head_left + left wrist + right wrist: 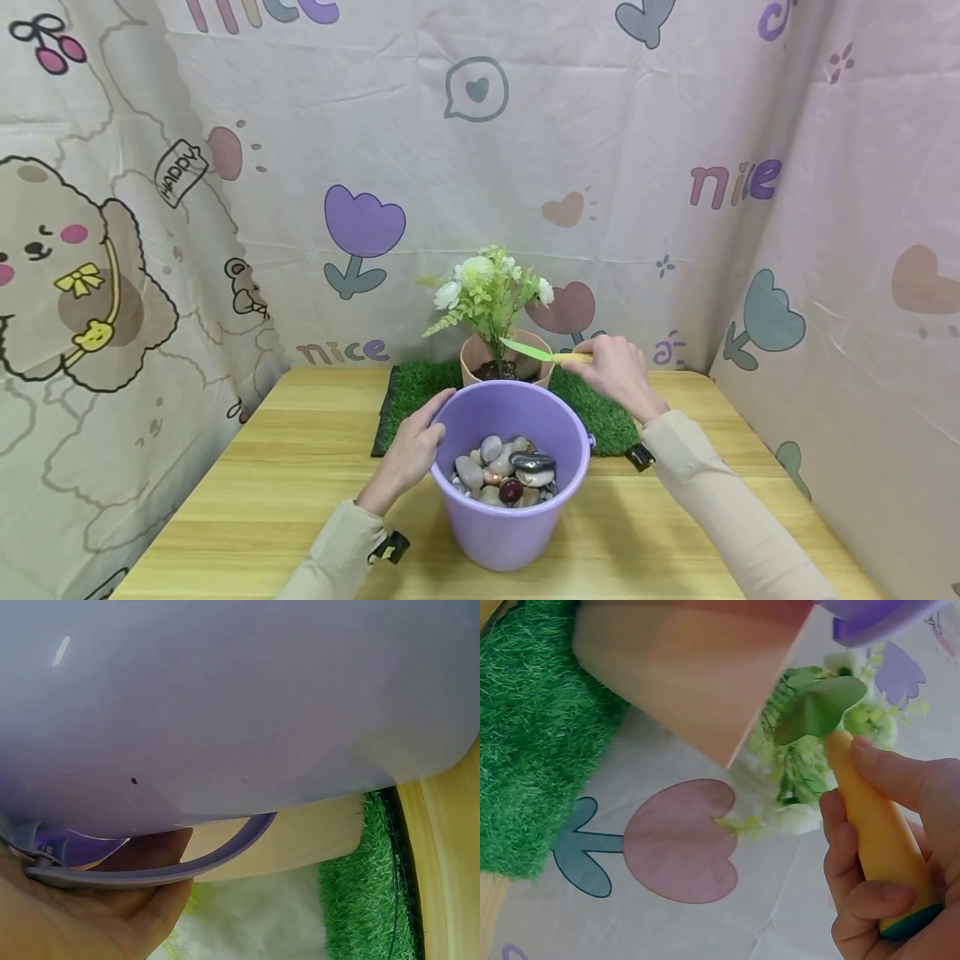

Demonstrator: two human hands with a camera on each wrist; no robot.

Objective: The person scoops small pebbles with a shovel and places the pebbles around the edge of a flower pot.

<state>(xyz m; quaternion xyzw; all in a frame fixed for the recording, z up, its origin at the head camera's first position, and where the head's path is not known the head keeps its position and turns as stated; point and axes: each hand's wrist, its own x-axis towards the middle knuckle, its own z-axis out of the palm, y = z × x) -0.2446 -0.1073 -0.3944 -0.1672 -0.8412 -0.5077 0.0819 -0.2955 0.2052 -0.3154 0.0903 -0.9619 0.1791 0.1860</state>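
The right grip (618, 375) clasps a green-bladed, yellow-handled trowel (871, 817) near a peach flowerpot (682, 682); the left grip (408, 454) holds a purple plastic bucket (502, 533). Aiming the trowel seems the step; next probably calls for lowering it.

Soft shadows mark the bright table (247, 492); wrist views look dimmer.

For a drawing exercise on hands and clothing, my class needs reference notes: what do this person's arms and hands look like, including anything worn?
The left hand and right hand are bare, without gloves. The left sleeve and right sleeve are long and pale beige. A small black device sits at each cuff.
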